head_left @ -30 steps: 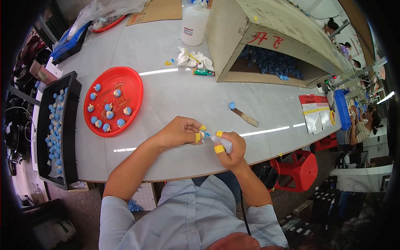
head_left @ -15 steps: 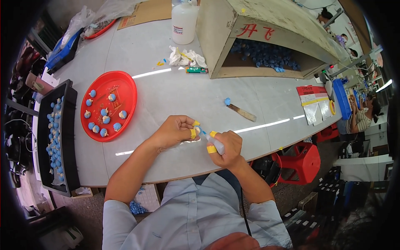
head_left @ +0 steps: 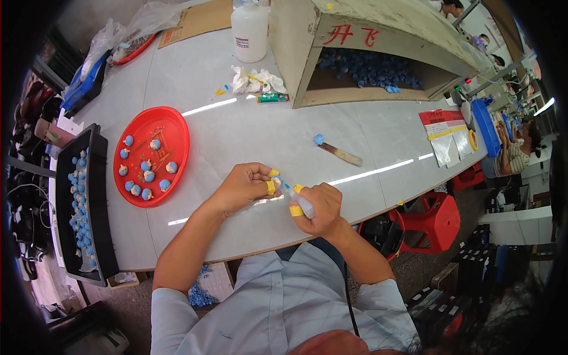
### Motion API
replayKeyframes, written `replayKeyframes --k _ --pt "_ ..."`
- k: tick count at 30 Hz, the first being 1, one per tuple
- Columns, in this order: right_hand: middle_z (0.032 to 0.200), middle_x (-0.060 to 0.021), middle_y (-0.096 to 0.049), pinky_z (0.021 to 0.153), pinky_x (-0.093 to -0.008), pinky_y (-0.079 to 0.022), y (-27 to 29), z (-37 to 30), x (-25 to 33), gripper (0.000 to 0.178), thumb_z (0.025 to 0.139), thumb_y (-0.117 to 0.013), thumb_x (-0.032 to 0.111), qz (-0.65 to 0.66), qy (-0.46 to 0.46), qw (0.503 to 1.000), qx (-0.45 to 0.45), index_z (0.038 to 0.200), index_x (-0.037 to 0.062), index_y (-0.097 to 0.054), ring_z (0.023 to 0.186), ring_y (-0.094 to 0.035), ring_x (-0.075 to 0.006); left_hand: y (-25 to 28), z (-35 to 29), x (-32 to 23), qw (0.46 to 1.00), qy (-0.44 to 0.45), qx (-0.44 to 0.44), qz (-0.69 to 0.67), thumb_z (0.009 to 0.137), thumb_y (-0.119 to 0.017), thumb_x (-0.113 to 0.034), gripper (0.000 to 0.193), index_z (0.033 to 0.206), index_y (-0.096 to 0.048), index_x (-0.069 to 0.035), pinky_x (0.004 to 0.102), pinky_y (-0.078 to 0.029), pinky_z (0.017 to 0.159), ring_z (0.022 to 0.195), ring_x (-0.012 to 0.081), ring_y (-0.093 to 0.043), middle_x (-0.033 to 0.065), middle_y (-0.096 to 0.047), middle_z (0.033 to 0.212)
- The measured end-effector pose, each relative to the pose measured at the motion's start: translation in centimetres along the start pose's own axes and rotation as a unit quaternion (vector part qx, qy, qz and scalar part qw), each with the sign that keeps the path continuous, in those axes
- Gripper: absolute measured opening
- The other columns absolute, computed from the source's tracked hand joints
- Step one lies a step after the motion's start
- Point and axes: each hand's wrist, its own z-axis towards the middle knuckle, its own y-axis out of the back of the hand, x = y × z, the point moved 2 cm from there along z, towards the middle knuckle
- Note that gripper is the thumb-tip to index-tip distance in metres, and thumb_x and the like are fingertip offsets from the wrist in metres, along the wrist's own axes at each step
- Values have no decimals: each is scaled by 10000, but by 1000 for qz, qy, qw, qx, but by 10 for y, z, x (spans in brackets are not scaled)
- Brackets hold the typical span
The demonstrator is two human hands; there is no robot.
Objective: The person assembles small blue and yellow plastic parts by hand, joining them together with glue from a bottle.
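Note:
My left hand (head_left: 245, 186) pinches a small blue-and-cream figure piece (head_left: 277, 182) between thumb and forefinger, both wrapped in yellow tape. In my right hand (head_left: 324, 208), also yellow-taped at thumb and forefinger, is a small translucent squeeze bottle (head_left: 305, 206). Its blue nozzle points at the piece, very close to it; whether they touch I cannot tell. Left of my hands, a red round tray (head_left: 182, 155) carries several similar blue-and-cream pieces. Beyond my right hand lie a flat worn tool (head_left: 342, 155) like a knife or scraper, and a small blue piece (head_left: 319, 139) at its end.
A black bin (head_left: 100, 207) with many blue pieces stands at far left. At the back are a large white bottle (head_left: 249, 32), crumpled tissue (head_left: 255, 81) and a wooden box (head_left: 307, 86) holding blue parts. Red stools (head_left: 435, 222) stand at right below the table edge.
The whole view has shifted slightly. Both hands keep nearly the same pose, with the nozzle still close to the piece.

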Motion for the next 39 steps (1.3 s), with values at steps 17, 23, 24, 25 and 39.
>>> replayKeyframes --k 17,23,24,25,39 --pt "591 -59 -522 453 -324 -357 0 0 0 278 677 -765 64 18 -4 1000 -13 898 9 -606 457 -473 -217 1 1 2 1000 0 1 -4 864 -696 -43 306 1122 -584 76 253 -568 813 894 189 -702 130 -677 988" --pt "596 -61 -521 452 -324 -358 -2 1 1 277 674 -764 63 14 -14 1000 8 892 10 -603 455 -468 -216 1 1 3 1000 4 -5 -15 870 -690 -36 308 1138 -581 69 252 -566 818 899 191 -700 128 -672 993" --pt "596 -61 -521 452 -324 -358 -1 1 1 277 674 -764 63 14 -14 1000 8 892 10 -603 455 -468 -216 2 1 3 1000 -2 -4 -13 871 -688 -36 307 1139 -580 67 251 -565 819 902 191 -699 125 -672 992" --pt "597 -63 -518 452 -324 -358 0 1 1 277 677 -762 62 20 -11 1000 -4 896 7 -601 454 -465 -218 2 1 3 1000 -9 -3 -11 872 -687 -35 305 1141 -580 64 250 -565 821 906 190 -698 123 -672 991" --pt "926 -134 -690 758 -263 -501 52 -24 -42 309 868 -650 33 112 -306 937 -129 1141 -42 -527 819 -658 -161 -1 4 -1 999 -2 -8 -42 882 -648 -6 305 1166 -552 49 258 -571 815 961 215 -686 125 -648 1029"
